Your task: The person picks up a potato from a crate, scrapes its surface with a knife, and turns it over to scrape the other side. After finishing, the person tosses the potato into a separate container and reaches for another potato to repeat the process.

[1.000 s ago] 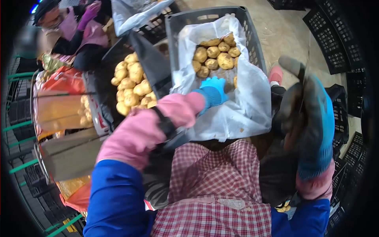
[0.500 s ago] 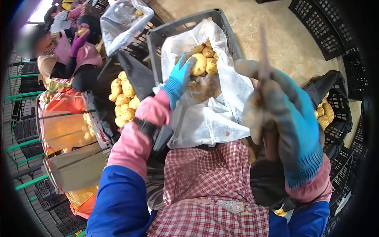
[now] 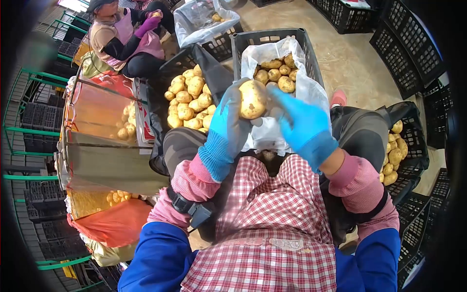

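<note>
A pale yellow potato (image 3: 253, 100) with dark specks is gripped in the fingers of my left hand (image 3: 221, 121), which wears a blue, grey-palmed glove. My right hand (image 3: 309, 124), gloved alike, is at the potato's right side. Its fingers are bent and partly blurred, and whatever lies in them is hidden. Below both hands spreads a white liner (image 3: 270, 134) in a dark crate (image 3: 279, 35). Several brown potatoes (image 3: 275, 73) lie in that liner, just beyond the held one.
To the left, a black-lined crate holds many potatoes (image 3: 189, 100). More potatoes (image 3: 395, 153) fill a crate at right. A co-worker (image 3: 129, 41) sits at upper left near another lined crate (image 3: 206, 24). Black crates (image 3: 408, 46) stand at upper right.
My left hand has lifted a potato out of the lined crate toward me. My right hand, earlier raised close to the camera with a thin blade-like tool, has moved down beside the potato. The view has shifted.
</note>
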A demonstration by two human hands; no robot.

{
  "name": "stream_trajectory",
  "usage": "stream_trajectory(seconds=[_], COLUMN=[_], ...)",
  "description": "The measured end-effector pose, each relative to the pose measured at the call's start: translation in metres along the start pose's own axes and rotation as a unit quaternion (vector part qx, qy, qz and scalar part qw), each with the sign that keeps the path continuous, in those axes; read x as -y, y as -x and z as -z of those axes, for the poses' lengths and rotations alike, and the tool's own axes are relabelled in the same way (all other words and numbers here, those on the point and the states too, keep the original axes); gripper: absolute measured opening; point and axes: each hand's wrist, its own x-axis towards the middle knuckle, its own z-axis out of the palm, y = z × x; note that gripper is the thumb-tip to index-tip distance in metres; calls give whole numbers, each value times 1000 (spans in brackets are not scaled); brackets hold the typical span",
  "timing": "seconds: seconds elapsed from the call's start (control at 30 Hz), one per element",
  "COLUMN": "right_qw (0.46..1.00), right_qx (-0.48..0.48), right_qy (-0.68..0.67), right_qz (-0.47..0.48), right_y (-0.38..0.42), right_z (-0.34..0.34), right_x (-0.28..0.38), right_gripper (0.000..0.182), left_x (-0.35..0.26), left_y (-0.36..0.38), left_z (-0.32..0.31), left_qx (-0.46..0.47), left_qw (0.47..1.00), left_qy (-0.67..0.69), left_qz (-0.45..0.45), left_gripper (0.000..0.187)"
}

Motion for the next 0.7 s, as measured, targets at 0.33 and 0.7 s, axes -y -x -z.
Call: stream_trajectory(seconds=[0.33,0.7], right_qw=[997,999], right_qx=[-21,17], right_qy=[43,29], right_qz=[63,40], right_y=[-11,-16], right_z=[-32,-33], right_x=[-4,0], right_gripper=[57,54], left_x=[11,10], left_y=[-2,-11], left_z=[17,27], left_qx=[-72,-94], left_qw=[972,979], left_qy=[-215,163], left_qz=[-64,75], left_gripper=[59,41])
